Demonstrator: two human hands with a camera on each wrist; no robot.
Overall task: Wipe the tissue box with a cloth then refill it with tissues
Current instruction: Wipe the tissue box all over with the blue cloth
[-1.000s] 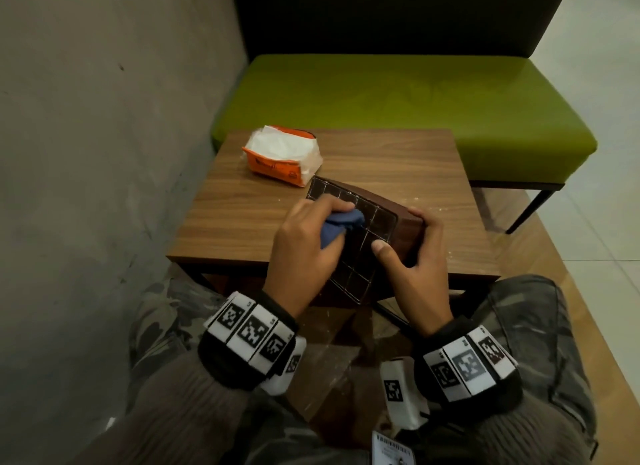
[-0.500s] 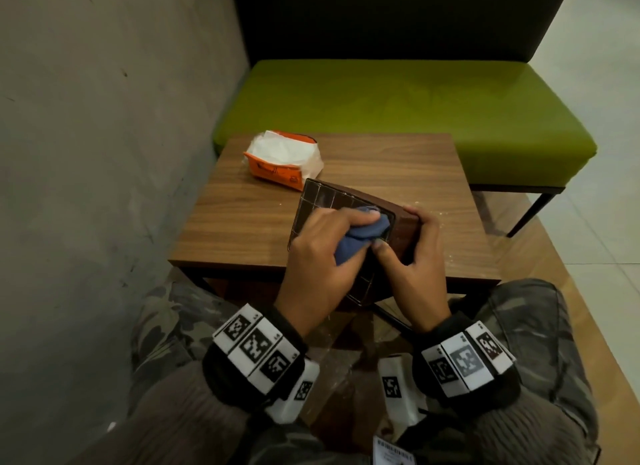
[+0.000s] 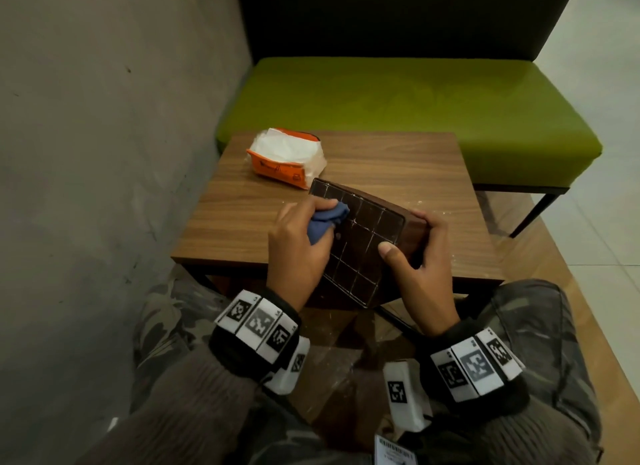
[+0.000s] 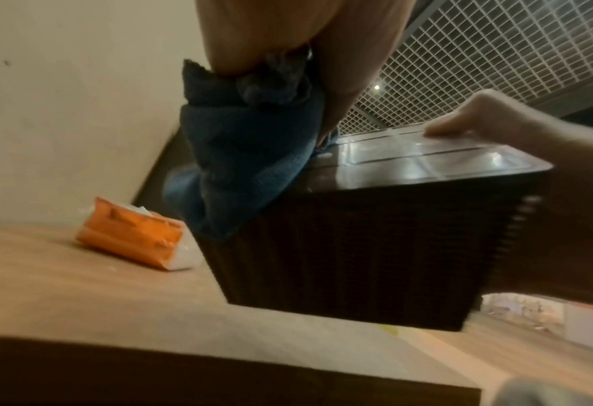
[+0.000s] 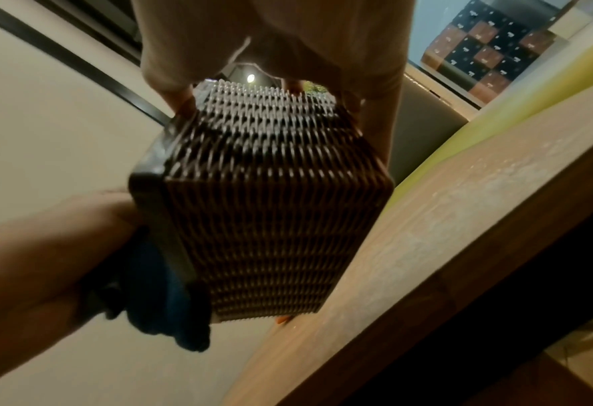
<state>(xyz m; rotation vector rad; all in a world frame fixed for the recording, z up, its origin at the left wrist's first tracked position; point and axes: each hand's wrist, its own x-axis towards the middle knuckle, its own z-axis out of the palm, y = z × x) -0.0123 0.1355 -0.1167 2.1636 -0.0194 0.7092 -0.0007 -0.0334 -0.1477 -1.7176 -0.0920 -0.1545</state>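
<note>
dark brown woven-sided tissue box [image 3: 367, 237] tilted off wooden table [image 3: 242, 218] edge | right hand [image 3: 420, 256] clamps end, thumb on glossy panel | left hand [image 3: 298, 253] presses bunched blue cloth [image 3: 325, 220] there | box likely light, rigid; weave grips better than slick panel

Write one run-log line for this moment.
phase: wiping | left hand: blue cloth on dark woven tissue box | right hand: grips box

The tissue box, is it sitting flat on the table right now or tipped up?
Tipped up. The tissue box is tilted, its gridded face turned toward the camera; the right hand grips it, and the left wrist view shows its near corner off the table.
</note>
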